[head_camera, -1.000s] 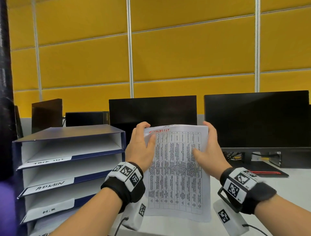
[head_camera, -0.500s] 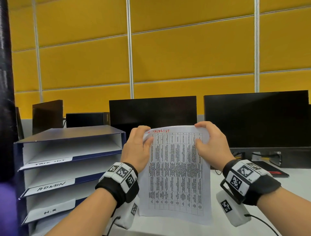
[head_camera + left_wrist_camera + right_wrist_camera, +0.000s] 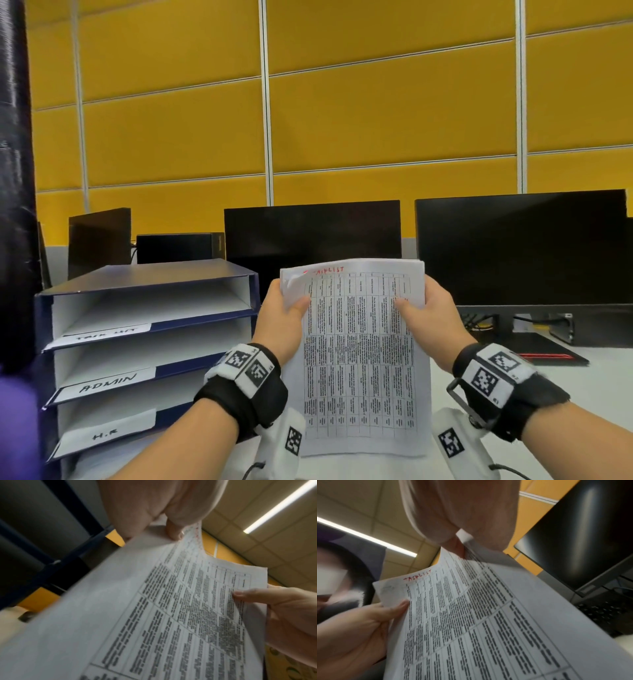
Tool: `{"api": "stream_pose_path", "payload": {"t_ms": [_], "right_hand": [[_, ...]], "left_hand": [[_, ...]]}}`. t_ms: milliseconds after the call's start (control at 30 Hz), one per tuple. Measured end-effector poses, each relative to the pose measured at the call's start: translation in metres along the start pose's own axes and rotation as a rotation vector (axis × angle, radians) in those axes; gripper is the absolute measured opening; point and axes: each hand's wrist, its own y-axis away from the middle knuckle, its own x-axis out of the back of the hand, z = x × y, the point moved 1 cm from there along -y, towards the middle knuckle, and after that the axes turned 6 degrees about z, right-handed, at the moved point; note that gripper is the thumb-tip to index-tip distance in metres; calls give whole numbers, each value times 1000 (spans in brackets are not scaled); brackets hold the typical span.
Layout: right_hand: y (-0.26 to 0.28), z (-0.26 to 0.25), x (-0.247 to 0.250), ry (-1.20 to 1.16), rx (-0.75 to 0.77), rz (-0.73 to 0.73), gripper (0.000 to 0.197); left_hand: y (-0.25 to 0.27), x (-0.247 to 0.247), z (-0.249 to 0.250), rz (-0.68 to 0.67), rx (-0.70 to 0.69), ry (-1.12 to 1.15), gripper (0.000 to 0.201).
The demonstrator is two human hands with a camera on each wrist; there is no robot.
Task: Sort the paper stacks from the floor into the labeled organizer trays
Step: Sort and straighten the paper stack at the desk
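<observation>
You hold the thin white printed paper stack [image 3: 359, 359] upright before the blue three-tier organizer trays [image 3: 144, 342]; your left hand [image 3: 282, 320] and right hand [image 3: 433, 315] pinch its upper side edges; it looks light and floppy; support it underneath when sliding.

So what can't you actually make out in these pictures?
- Table text on the paper stack: too small in the head view, blurred in both wrist views.
- Top tray label: handwriting too faint in the head view.
- Organizer base: cut off by the frame's lower edge.
- Left hand and right hand fingers: behind the sheets.
- Floor stacks: out of every view.
</observation>
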Motion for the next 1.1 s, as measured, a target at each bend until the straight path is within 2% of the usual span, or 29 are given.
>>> {"api": "stream_pose_path", "payload": {"t_ms": [100,233,333,433,533,700,833,933,1100], "right_hand": [[2,-4,-5,-18,52,55,31],[11,8,-8,-3,-27,0,40],[13,13,-7,30,-34,3,40],[7,13,-7,51,-34,16,41],[2,15,-7,55,-49,16,41],[-6,18,-5,44,-76,-2,43],[-11,22,-2,47,-98,4,44],[-14,25,2,38,-111,17,47],[-16,28,6,40,-110,26,50]], "left_hand": [[0,-3,5,60,-56,81,20],[11,-5,-6,18,-37,26,26],[12,-1,-10,29,-83,29,35],[4,3,-3,96,-227,14,39],[4,6,7,151,-447,-147,27],[1,10,-2,217,-508,-136,36],[5,15,-4,173,-737,-320,28],[1,18,-6,152,-709,-383,37],[0,21,-5,195,-784,-450,18]]}}
